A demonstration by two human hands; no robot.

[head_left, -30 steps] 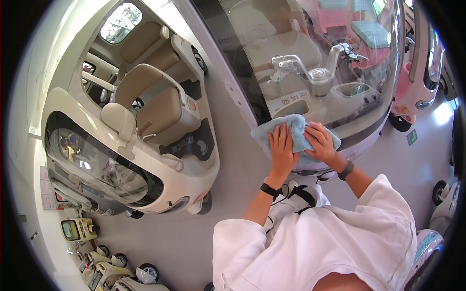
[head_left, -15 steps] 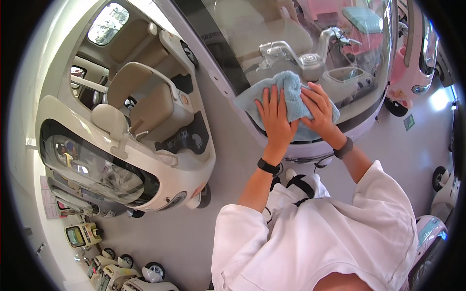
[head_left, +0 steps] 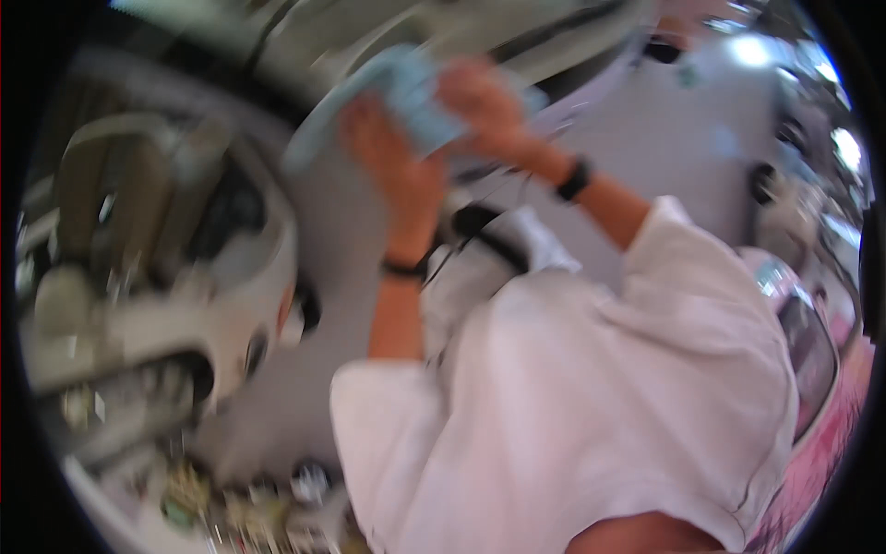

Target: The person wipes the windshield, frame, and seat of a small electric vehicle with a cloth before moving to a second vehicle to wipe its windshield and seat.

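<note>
A light blue towel (head_left: 406, 88) is bunched under both my hands at the front of a small vehicle (head_left: 591, 55). My left hand (head_left: 392, 152) lies on the towel's lower part, with a dark band at the wrist. My right hand (head_left: 484, 106) is on the towel's right part, fingers bent over it, and a dark watch (head_left: 574, 179) circles that wrist. Motion smears the fingers and the towel's folds. Whether the towel touches the vehicle's windscreen or front body cannot be made out.
On the left stands a cream-coloured open-sided vehicle (head_left: 249, 305) with brown seats. Smaller wheeled things (head_left: 277, 508) line the lower left. Toward the right edge are more vehicles, one partly pink (head_left: 844, 388). Grey floor (head_left: 637, 138) runs between them.
The whole view has swung and blurred. In the picture, my hands and the towel sit further up and left, and the towel has moved along with both hands. The pink vehicle at top has mostly left view.
</note>
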